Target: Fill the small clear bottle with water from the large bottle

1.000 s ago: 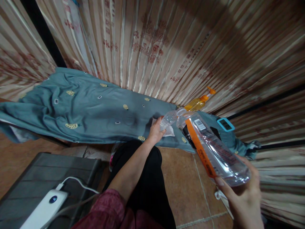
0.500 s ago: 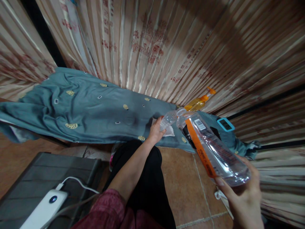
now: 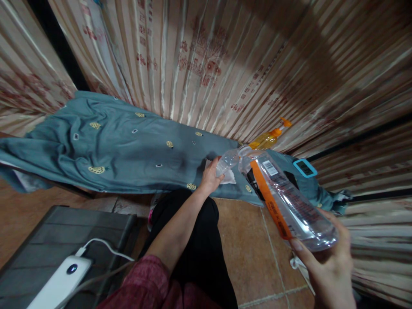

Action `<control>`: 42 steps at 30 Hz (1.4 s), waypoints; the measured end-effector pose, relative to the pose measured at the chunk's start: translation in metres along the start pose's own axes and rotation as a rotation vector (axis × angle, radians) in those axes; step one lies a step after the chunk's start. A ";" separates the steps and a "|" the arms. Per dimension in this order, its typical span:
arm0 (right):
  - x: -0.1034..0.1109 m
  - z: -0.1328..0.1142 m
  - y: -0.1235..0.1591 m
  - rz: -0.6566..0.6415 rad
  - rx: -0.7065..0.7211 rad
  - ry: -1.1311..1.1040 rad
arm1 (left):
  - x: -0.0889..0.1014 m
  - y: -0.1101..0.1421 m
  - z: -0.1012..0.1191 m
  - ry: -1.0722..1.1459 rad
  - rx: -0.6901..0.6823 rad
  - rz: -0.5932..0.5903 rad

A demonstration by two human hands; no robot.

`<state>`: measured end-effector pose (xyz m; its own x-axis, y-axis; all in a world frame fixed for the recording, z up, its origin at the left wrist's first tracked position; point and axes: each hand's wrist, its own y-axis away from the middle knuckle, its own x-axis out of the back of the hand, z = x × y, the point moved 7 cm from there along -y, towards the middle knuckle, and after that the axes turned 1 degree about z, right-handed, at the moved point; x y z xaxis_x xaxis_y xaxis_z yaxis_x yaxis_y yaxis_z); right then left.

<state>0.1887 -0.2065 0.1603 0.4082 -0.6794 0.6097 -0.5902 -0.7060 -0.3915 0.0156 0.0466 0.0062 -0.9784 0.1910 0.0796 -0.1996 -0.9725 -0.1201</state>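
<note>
My right hand is wrapped round the base of a large clear plastic bottle with an orange and black label. The bottle is tilted, its neck pointing up and left. At its mouth, my left hand grips a small clear plastic container, also leaning. The two necks meet or overlap; any liquid passing between them cannot be made out. Beneath the left hand lies a white tissue on the teal patterned cloth. Just behind the bottle neck is a yellow pump bottle.
A blue-framed digital timer and a dark flat object lie on the cloth's right end. Pleated curtains hang close behind. At lower left, a white power bank with a cable rests on a grey slatted surface.
</note>
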 end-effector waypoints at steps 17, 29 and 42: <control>-0.001 0.002 0.000 -0.013 0.032 0.009 | 0.000 0.000 0.000 -0.004 0.008 0.001; -0.001 -0.004 0.000 -0.012 0.016 -0.016 | 0.000 0.000 0.000 -0.016 -0.008 -0.003; -0.002 -0.003 0.000 -0.028 0.043 -0.011 | -0.001 -0.002 -0.003 -0.018 -0.037 0.008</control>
<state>0.1861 -0.2042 0.1606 0.4318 -0.6616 0.6130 -0.5484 -0.7322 -0.4039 0.0168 0.0488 0.0032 -0.9788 0.1808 0.0962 -0.1943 -0.9683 -0.1573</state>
